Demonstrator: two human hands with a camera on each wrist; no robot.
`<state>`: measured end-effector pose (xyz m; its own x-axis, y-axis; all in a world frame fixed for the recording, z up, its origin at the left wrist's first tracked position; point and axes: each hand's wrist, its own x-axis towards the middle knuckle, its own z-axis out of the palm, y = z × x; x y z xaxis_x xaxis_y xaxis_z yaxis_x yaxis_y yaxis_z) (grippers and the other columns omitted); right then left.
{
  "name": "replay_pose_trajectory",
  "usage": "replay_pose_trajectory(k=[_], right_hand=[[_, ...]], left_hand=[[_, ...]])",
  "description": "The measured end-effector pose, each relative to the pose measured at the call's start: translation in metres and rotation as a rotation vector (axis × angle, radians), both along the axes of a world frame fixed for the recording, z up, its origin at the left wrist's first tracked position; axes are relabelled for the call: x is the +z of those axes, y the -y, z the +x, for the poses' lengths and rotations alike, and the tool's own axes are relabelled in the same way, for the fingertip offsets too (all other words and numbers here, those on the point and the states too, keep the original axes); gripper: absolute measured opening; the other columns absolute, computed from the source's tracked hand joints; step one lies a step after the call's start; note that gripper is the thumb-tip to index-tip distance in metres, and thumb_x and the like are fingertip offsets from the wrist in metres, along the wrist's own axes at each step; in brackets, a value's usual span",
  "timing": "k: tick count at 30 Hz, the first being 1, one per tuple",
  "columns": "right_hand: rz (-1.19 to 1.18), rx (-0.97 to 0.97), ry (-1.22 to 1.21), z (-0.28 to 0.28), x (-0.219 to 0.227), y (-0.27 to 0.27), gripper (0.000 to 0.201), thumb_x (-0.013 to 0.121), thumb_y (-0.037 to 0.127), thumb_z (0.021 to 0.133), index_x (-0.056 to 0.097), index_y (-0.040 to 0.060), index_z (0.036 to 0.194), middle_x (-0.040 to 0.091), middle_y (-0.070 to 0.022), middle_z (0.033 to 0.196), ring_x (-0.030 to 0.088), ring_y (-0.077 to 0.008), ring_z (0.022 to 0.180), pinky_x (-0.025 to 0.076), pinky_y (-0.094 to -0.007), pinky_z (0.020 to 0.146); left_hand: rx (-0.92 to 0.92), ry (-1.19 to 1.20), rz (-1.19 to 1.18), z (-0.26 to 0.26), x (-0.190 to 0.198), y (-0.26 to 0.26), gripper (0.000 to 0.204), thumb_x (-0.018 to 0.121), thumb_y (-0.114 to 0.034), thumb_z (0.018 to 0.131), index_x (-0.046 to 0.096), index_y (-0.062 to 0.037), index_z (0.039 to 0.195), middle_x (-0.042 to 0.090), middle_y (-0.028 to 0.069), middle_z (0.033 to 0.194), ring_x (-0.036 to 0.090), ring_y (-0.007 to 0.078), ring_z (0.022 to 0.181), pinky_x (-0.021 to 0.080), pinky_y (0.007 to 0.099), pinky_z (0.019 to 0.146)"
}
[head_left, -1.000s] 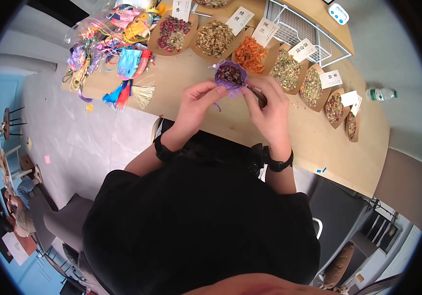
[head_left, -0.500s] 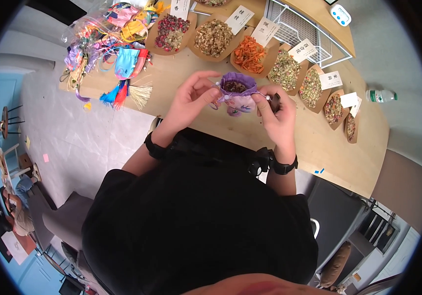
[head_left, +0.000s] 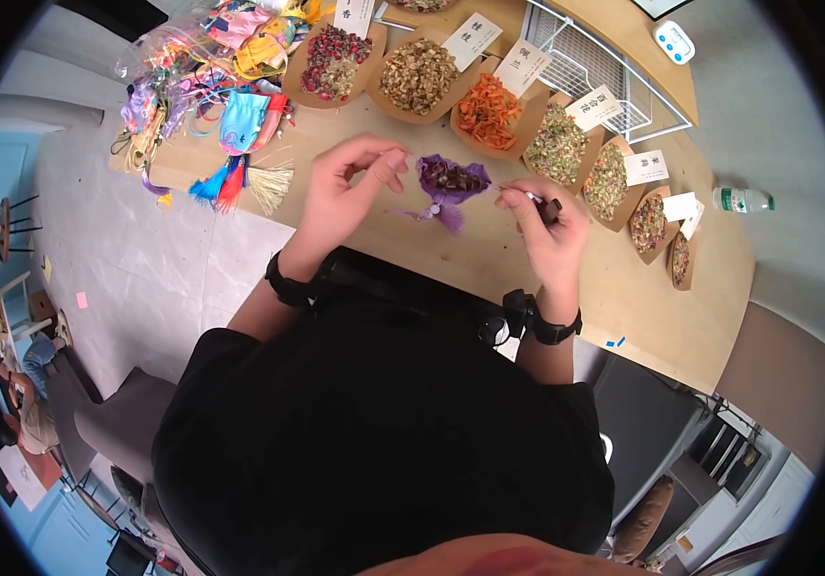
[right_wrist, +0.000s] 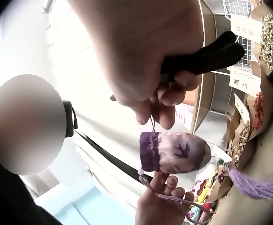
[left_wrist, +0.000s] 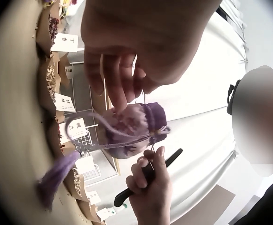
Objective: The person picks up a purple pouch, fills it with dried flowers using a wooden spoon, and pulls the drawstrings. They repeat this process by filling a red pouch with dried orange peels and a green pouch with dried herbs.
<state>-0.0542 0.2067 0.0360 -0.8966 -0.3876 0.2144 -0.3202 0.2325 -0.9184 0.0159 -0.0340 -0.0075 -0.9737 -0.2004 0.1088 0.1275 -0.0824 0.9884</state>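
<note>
Purple fabric drawstring pouch hung between both hands above the wooden tabletop, its mouth gathered, dark dried contents showing at the top. Left hand pinched one thin drawstring cord between thumb and fingertips; the pinch itself was hard to make out from the head view. Right hand pinched the opposite cord and also gripped a dark slender tool, mostly hidden inside the fist. Purple tassel dangled below the pouch. Brown paper trays of dried flowers lay behind, the farthest cut off at the frame edge.
</note>
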Motion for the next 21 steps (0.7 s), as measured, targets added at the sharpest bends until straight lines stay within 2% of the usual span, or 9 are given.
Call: replay_pose_trajectory(k=[6, 11, 21], right_hand=[[0.059, -0.096, -0.012, -0.006, -0.003, -0.005, 0.009, 0.071, 0.008, 0.089, 0.071, -0.0002, 0.086, 0.067, -0.001, 0.067, 0.047, -0.002, 0.054, 0.035, -0.0207, 0.05], [0.034, -0.157, 0.025, -0.006, -0.003, -0.006, 0.014, 0.07, 0.012, 0.091, 0.071, -0.0002, 0.083, 0.063, 0.0013, 0.062, 0.043, -0.0009, 0.052, 0.031, -0.0204, 0.049], [0.064, -0.196, -0.011, -0.009, -0.013, -0.011, 0.026, 0.069, 0.018, 0.093, 0.066, 0.0013, 0.073, 0.052, 0.0016, 0.052, 0.042, -0.0027, 0.049, 0.03, -0.0221, 0.047]], left_hand=[[0.076, -0.003, 0.034, -0.004, 0.001, 0.009, 0.018, 0.06, -0.01, 0.098, 0.063, 0.0, 0.112, 0.068, 0.0053, 0.086, 0.064, 0.0104, 0.073, 0.048, 0.0239, 0.072], [0.129, -0.008, 0.038, -0.004, -0.002, 0.014, 0.013, 0.059, -0.009, 0.098, 0.063, -0.0002, 0.106, 0.067, 0.0046, 0.085, 0.063, 0.0096, 0.072, 0.046, 0.0232, 0.07], [0.181, -0.007, 0.062, -0.004, -0.004, 0.017, 0.009, 0.058, -0.009, 0.099, 0.061, -0.0015, 0.101, 0.063, 0.0014, 0.079, 0.06, 0.0073, 0.069, 0.043, 0.0214, 0.065]])
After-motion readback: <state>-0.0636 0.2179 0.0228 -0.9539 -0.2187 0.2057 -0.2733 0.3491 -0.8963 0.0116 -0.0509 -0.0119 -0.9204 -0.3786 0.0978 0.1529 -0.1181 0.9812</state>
